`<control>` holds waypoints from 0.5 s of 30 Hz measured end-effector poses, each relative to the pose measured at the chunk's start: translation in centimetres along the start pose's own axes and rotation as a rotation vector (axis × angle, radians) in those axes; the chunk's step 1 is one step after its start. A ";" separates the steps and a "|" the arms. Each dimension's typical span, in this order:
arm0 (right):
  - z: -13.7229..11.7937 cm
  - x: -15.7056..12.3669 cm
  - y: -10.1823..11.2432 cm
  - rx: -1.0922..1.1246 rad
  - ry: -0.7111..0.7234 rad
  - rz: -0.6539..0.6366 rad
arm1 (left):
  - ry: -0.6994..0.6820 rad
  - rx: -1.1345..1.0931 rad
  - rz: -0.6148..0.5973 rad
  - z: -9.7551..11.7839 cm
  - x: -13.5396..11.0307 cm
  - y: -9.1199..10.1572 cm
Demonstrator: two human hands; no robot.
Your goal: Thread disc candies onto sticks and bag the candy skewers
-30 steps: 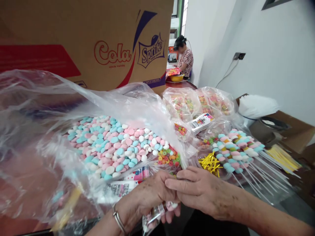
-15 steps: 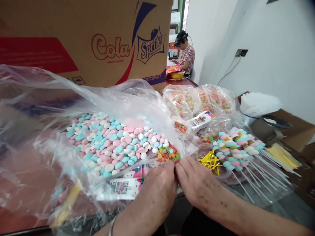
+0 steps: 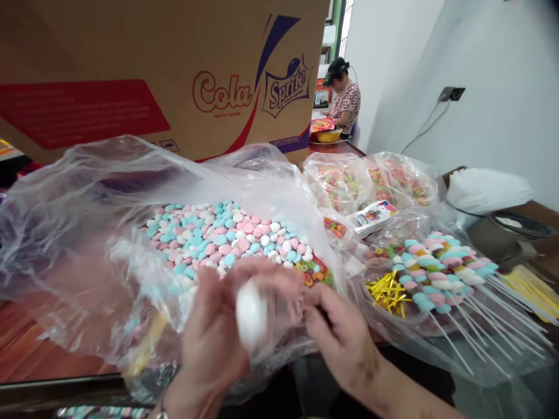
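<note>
My left hand (image 3: 213,334) is turned palm up, fingers curled around a smooth white oval candy (image 3: 252,315), blurred by motion. Close beside it on the right, my right hand (image 3: 338,334) pinches at the left fingertips; what lies between its fingers is too smeared to name. Behind both hands, a large clear plastic bag (image 3: 144,174) lies open with many pink, blue and white oval candies (image 3: 218,233) in it. Colourful ring candies (image 3: 315,272) sit at the pile's right end.
Gold twist ties (image 3: 388,294) and candy skewers (image 3: 445,270) with white sticks lie at right. Behind them are bagged ring candies (image 3: 336,183) and printed labels (image 3: 373,218). A large cardboard box (image 3: 131,52) stands at the back. Another person (image 3: 347,102) sits beyond.
My hands were pressed together, knuckles up; now the left has turned palm up, showing the white candy. The view has shifted left, and the printed packets by my left hand no longer show.
</note>
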State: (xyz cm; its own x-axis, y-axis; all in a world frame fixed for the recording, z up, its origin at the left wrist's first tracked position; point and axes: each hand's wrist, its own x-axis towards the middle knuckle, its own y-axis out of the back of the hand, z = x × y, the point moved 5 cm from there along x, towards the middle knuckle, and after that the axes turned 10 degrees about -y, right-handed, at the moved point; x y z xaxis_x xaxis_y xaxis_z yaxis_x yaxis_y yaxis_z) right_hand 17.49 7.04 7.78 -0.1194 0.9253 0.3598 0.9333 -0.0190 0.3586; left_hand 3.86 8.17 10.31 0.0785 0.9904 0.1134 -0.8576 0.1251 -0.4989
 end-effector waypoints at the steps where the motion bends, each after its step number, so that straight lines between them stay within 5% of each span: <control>1: 0.6 0.2 0.0 0.018 -0.065 0.010 | 0.049 0.044 -0.162 0.3 -0.4 -0.3; 3: 1.0 0.5 0.3 0.044 -0.114 0.042 | 0.260 0.199 -0.414 -0.6 -1.7 -0.4; 4: 0.8 0.5 0.5 0.057 -0.090 0.053 | 0.316 0.259 -0.382 -1.3 -2.1 0.3; 8: -0.8 -0.3 -0.5 0.139 0.021 -0.033 | 0.222 0.235 -0.010 -2.8 -2.7 2.6; 13: -0.4 -2.1 -4.4 0.386 -0.265 -0.347 | 0.091 0.167 0.295 -3.4 -4.2 2.2; 15: -0.6 -2.8 -5.3 0.360 -0.202 -0.377 | -0.040 0.170 0.458 -2.8 -4.8 2.1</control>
State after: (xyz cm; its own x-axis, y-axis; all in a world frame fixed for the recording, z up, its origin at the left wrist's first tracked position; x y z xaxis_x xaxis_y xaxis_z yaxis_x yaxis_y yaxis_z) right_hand 12.69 4.36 5.39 -0.4330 0.8979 0.0790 0.8996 0.4249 0.1011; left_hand 3.08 3.86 6.31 -0.3433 0.9379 -0.0504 -0.8703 -0.3378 -0.3584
